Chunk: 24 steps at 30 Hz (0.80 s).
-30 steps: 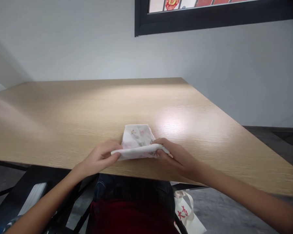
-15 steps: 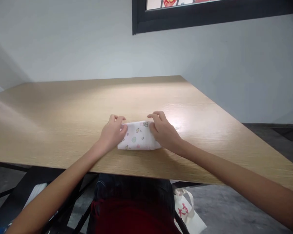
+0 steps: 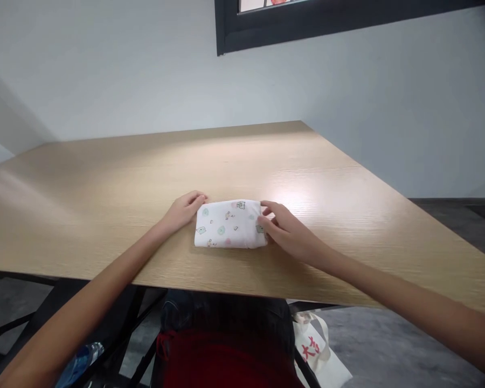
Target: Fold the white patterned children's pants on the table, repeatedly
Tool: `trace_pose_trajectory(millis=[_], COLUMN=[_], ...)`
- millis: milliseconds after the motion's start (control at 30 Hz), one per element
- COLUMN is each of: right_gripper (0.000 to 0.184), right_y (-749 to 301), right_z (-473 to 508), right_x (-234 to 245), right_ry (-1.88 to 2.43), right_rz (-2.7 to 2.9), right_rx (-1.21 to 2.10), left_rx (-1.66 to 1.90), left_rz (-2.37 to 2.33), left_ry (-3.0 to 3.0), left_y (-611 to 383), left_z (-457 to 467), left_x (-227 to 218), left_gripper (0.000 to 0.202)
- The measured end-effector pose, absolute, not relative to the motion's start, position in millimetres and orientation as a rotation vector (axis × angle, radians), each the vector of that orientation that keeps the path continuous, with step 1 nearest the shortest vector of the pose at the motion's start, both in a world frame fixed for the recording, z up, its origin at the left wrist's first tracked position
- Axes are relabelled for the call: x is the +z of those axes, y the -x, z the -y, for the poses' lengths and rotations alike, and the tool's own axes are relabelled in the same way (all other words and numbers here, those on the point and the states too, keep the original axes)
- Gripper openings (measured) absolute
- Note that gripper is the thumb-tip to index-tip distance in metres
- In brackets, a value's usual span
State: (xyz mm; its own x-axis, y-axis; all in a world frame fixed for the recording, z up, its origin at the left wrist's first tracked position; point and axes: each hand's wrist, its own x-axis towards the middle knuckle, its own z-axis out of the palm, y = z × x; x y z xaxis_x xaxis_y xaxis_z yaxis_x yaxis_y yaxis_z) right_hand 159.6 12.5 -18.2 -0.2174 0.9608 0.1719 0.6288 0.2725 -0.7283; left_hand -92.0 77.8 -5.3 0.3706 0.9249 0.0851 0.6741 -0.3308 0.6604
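A folded white cloth [image 3: 230,226] with small pastel cartoon prints lies flat on the wooden table in front of me. At its far left corner is my left hand [image 3: 185,209], thumb and fingertips closed together on the corner. My right hand [image 3: 289,233] is at the cloth's right side, its thumb on the top face and its bent fingers at the far right edge. Most of the cloth's printed top shows between my hands. What the fingertips do beneath the edges is hidden.
The light wood table [image 3: 145,178] reaches back to a grey-white wall [image 3: 145,64] with a dark frame [image 3: 307,33]. Below its near edge, a white tote bag [image 3: 321,353] with red characters is at right, and a clear bottle [image 3: 81,362] at left.
Both hands have moved outward from the cloth's top to its left and right sides, uncovering more of the print. The cloth lies in nearly the same place.
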Motion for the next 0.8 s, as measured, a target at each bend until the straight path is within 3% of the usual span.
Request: trace_pose_trajectory(millis=[133, 267, 367, 567, 667, 800], right_gripper=[0.062, 0.069, 0.060, 0.016, 0.022, 0.041], right_y=[-160, -150, -149, -150, -142, -126], right_z=[25, 24, -1, -55, -48, -12], right_x=[-20, -21, -17, -13, -12, -10], right_ry=[1.454, 1.371, 1.343, 1.432, 1.449, 1.248], right_rz=[1.849, 1.905, 1.952, 1.909, 1.902, 2.144], right_rx=[0.879, 0.812, 0.839, 0.823, 0.746, 0.385], left_rx=[0.544, 0.402, 0.450, 0.696, 0.745, 0.625], left_rz=[-1.266, -1.111, -1.138, -1.290, -1.359, -1.468], left_ry=[-1.974, -1.814, -1.772, -1.572, -1.521, -1.657], left_y=[96, 88, 85, 89, 92, 97], left_z=[-73, -70, -57, -2, 5, -5], left_x=[11, 18, 13, -1, -3, -1], left_gripper=[0.042, 0.036, 0.037, 0.029, 0.027, 0.025])
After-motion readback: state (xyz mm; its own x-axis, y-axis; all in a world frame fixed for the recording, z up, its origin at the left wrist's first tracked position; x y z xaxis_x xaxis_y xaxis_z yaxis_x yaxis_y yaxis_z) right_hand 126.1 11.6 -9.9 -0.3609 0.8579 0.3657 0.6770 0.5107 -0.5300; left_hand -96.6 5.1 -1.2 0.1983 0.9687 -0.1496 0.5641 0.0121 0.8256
